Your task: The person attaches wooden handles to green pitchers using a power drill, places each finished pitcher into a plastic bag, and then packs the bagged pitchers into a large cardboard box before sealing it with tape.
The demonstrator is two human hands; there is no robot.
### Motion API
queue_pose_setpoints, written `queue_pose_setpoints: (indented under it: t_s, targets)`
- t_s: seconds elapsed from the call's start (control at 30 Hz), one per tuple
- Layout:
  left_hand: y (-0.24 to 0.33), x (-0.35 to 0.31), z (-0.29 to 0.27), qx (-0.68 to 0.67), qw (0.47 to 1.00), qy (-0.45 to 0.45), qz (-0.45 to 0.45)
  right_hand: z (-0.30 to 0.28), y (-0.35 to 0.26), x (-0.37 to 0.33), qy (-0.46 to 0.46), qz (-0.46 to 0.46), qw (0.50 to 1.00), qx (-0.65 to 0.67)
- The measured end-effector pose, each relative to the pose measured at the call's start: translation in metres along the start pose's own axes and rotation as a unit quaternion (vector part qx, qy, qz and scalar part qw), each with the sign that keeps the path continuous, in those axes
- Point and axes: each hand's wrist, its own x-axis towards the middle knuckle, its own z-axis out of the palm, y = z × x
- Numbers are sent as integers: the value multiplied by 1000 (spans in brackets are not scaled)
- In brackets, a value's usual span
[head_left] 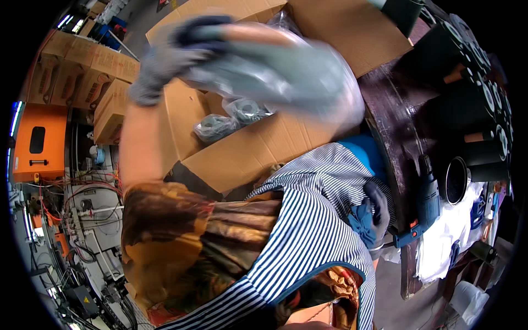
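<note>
My left hand (175,59), in a grey and dark glove, is raised over an open cardboard box (261,148). It grips a large greyish part in a clear plastic bag (291,77), smeared by motion, so its exact kind does not show. Below it in the box lie two smaller plastic-wrapped round parts (248,110), one with a visible hole. At my right side, beside the striped apron (308,220), my gloved right hand (379,214) is closed around a bunched blue cloth (361,223).
A dark workbench (393,110) on the right holds a blue cordless drill (426,203), several black cylinders (473,110) and white sheets (443,247). Stacked cartons (82,74), an orange machine panel (41,140) and tangled cables (88,203) stand on the left.
</note>
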Motion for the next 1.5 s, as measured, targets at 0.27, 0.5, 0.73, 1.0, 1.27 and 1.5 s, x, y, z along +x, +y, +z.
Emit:
queue_pose_setpoints:
  t_s: [0.27, 0.5, 0.73, 1.0, 1.27, 1.5]
  targets:
    - [-192, -25, 50, 737, 633, -224, 75, 6, -11, 16, -44, 108, 992, 43]
    - [-405, -40, 190, 537, 819, -195, 54, -19, -21, -16, 35, 139, 989, -25]
    - [-244, 131, 127, 644, 650, -396, -72, -94, 4, -75, 365, 189, 767, -492]
    - [255, 312, 346, 127, 818, 84, 554, -93, 36, -67, 364, 268, 784, -426]
    - [244, 416, 399, 37, 867, -122, 481, -89, 25, -96, 367, 290, 795, -387]
    - [187, 335, 304, 186, 855, 99, 474, -100, 39, -104, 365, 252, 811, -382]
